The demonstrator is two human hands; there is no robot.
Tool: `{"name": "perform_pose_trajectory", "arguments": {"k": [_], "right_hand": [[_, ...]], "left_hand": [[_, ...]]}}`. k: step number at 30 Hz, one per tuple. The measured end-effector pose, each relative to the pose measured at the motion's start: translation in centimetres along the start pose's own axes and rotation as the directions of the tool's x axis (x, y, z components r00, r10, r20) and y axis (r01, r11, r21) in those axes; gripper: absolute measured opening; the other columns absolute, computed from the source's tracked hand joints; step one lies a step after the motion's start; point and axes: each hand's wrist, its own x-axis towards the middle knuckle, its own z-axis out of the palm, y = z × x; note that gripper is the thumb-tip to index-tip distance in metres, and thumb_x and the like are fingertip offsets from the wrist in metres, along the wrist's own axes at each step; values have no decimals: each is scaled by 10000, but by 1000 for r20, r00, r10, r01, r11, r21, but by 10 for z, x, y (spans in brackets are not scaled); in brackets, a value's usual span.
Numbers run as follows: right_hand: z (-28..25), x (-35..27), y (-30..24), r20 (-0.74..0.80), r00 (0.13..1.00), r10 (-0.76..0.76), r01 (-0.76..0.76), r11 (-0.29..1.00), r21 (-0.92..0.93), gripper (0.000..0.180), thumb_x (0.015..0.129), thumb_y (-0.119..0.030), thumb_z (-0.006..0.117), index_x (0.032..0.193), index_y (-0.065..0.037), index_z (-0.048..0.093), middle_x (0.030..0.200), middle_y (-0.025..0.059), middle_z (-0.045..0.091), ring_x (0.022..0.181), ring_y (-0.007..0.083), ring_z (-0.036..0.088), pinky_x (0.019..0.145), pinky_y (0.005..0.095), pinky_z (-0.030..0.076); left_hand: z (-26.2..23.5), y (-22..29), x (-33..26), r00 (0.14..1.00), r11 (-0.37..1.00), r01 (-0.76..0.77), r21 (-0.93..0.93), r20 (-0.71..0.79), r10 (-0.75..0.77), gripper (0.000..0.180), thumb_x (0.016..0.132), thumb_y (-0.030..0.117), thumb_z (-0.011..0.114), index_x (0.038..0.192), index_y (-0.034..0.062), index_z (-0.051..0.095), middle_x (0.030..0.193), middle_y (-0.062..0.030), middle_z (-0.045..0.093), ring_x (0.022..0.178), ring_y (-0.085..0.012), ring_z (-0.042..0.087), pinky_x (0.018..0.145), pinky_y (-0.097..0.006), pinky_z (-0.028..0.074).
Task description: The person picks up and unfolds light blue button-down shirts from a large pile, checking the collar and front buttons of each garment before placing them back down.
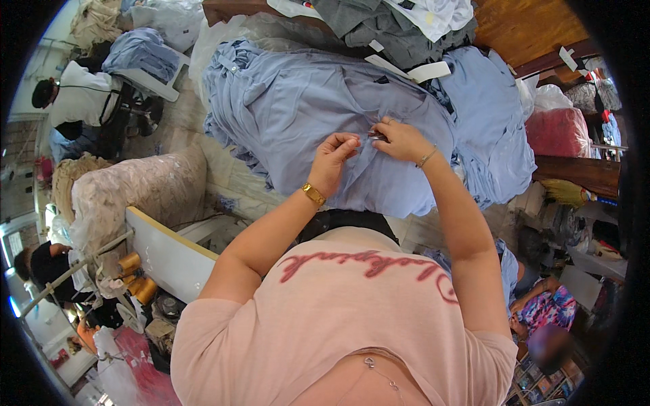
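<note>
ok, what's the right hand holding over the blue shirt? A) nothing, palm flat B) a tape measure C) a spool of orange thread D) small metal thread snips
D: the right hand pinches a small metal snipping tool at its fingertips, over the light blue shirt; the left hand pinches the fabric beside it.

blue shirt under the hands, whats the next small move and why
Probably close the small metal snips on whatever loose thread is there. The right hand holds the tool at the light blue shirt on top of the pile, and the left hand pinches the cloth right beside it, fingertips together. The thread itself is too small to see.
</note>
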Motion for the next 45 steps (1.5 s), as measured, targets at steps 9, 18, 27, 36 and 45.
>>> {"name": "perform_pose_trajectory", "arguments": {"k": [9,18,27,36,45], "right_hand": [[0,-3,-7,21,999,30,-31,999,39,278,772,-279,559,994,-113,575,940,112,599,873,282,574,720,394,454],[-12,-4,-27,0,995,96,-96,994,-48,226,744,-274,591,917,-131,562,829,80,632,795,276,599,661,398,462],[-12,-12,-11,-119,983,139,-110,969,223,213,752,-220,593,931,-108,573,840,93,624,771,257,593,660,365,449],[-7,-62,57,-310,802,511,-338,816,469,225,781,-145,560,990,-62,573,799,131,600,699,240,552,661,329,432],[2,-27,45,-458,815,355,-95,862,498,322,821,-126,495,1141,-111,525,955,166,557,846,301,540,745,348,428]], "left_hand": [[4,16,7,998,996,-12,-86,67,18,69,849,109,539,888,52,548,974,-87,605,904,-179,576,825,-295,444],[10,18,14,992,999,-36,-35,121,40,71,845,85,538,885,27,546,961,-105,606,902,-183,578,840,-300,453],[-13,45,9,989,978,-143,-154,-50,137,80,837,121,557,859,44,559,789,-47,585,707,-129,559,681,-258,462],[-130,155,-22,467,-88,130,988,17,884,736,678,222,697,1301,115,321,1360,-248,135,1263,-379,139,1015,-471,167],[-57,114,33,807,-405,-173,898,365,464,292,720,153,623,1009,119,609,1305,-158,348,1225,-321,292,1005,-462,197]]}}
